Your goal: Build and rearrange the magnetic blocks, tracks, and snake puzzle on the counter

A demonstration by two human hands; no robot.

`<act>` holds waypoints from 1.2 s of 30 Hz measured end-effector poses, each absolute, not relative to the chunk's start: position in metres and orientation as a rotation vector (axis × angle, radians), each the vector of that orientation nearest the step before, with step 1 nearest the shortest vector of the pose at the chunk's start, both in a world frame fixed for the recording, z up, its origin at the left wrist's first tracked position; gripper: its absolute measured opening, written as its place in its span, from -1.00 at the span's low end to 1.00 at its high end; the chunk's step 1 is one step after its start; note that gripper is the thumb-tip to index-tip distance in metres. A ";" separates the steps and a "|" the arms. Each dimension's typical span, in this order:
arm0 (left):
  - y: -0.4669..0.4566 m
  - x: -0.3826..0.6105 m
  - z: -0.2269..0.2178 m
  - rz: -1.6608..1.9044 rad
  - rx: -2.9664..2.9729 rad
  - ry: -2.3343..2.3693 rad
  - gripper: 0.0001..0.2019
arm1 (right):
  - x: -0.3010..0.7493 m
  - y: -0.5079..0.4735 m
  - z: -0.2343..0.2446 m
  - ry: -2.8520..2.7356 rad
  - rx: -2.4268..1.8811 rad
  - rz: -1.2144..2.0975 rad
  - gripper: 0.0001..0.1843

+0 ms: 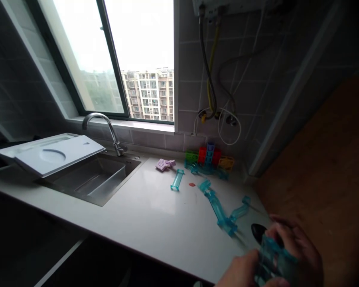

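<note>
At the lower right, my left hand and my right hand are closed around a translucent teal plastic toy track piece. Blur and the fingers hide part of its shape. A black rounded object sits right by my right hand; whether the hand touches it, I cannot tell. Just left of my hands, a long teal track section and a shorter curved piece lie on the white counter. Farther back is a straight teal piece.
Red, green, blue and yellow toy blocks stand against the wall, with teal pieces before them. Nearby lie a pink-purple item and a small reddish piece. A steel sink, tap and white panel occupy the left.
</note>
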State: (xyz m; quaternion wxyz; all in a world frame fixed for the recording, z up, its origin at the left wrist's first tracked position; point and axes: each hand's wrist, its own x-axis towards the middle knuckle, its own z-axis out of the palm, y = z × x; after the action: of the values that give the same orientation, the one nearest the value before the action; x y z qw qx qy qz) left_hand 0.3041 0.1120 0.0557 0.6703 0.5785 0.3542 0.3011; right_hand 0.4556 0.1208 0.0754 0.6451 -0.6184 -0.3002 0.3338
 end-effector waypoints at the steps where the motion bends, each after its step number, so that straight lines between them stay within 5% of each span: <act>1: 0.122 0.304 0.073 0.705 1.330 0.703 -0.42 | 0.451 0.130 0.098 -0.710 -1.391 0.694 -0.50; 5: 0.165 0.282 0.132 0.964 1.294 0.585 -0.52 | 0.414 0.179 0.174 -0.887 -1.204 0.484 -0.68; 8: 0.197 0.249 0.151 1.110 1.347 0.590 -0.60 | 0.374 0.216 0.199 -1.056 -1.037 0.466 -0.61; 15: 0.258 0.177 0.137 1.404 1.453 0.700 -0.55 | 0.293 0.264 0.176 -1.417 -0.902 0.858 -0.54; 19: 0.277 0.155 0.122 1.334 1.503 0.705 -0.58 | 0.280 0.276 0.163 -1.503 -0.785 0.850 -0.32; 26: 0.301 0.132 0.105 1.255 1.614 0.655 -0.51 | 0.286 0.282 0.153 -1.835 -0.702 0.679 -0.29; 32: 0.305 0.138 0.102 1.189 1.671 0.678 -0.81 | 0.297 0.278 0.154 -2.000 -0.600 0.613 -0.14; 36: 0.304 0.143 0.105 1.284 1.550 0.655 -0.82 | 0.300 0.275 0.156 -2.037 -0.616 0.624 -0.07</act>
State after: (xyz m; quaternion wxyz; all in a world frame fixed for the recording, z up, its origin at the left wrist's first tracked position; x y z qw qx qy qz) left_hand 0.1425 0.3038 0.1046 0.4903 0.6383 0.2696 0.5287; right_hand 0.3004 0.2747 0.1560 0.4458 -0.2487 -0.8221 0.2520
